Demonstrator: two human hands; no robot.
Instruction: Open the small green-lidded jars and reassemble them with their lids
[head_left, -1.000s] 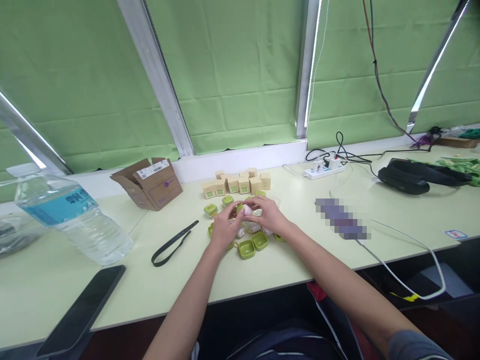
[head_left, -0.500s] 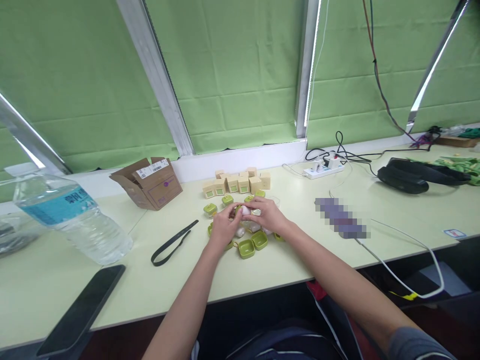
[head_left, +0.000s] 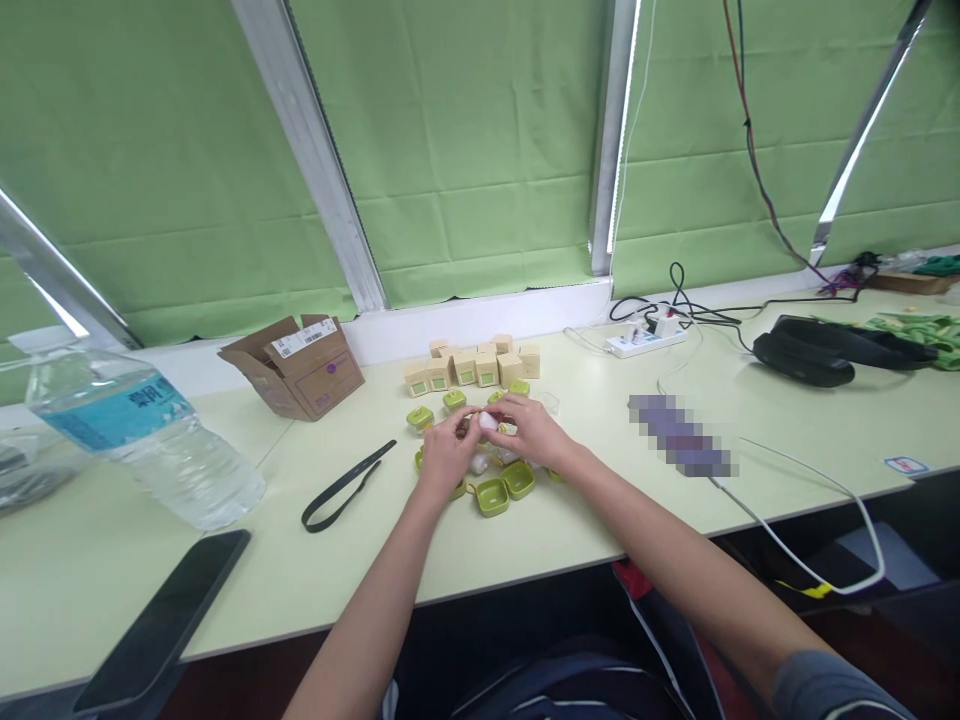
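Over a cluster of small green cases, my left hand [head_left: 448, 447] and my right hand [head_left: 534, 432] meet with fingers bent inward. Between their fingertips is a small white rounded piece [head_left: 487, 421], gripped from both sides; its exact kind is too small to make out. Just below, a green case [head_left: 492, 497] lies open beside another open green half [head_left: 519, 480]. Closed green cases [head_left: 420, 418] sit left of my fingers and behind them [head_left: 454, 400]. More white pieces [head_left: 480, 463] lie under my hands, partly hidden.
Several small cream boxes [head_left: 465, 368] stand behind the cases. A brown carton [head_left: 300, 370], black strap [head_left: 345, 490], water bottle [head_left: 150, 430] and phone [head_left: 165, 620] lie to the left. On the right are a power strip [head_left: 646, 343], a white cable [head_left: 810, 470] and a black object [head_left: 840, 350].
My fingers have shifted slightly around the white piece, which now sits a little further left. Both hands stay over the same spot; the surrounding things have not moved.
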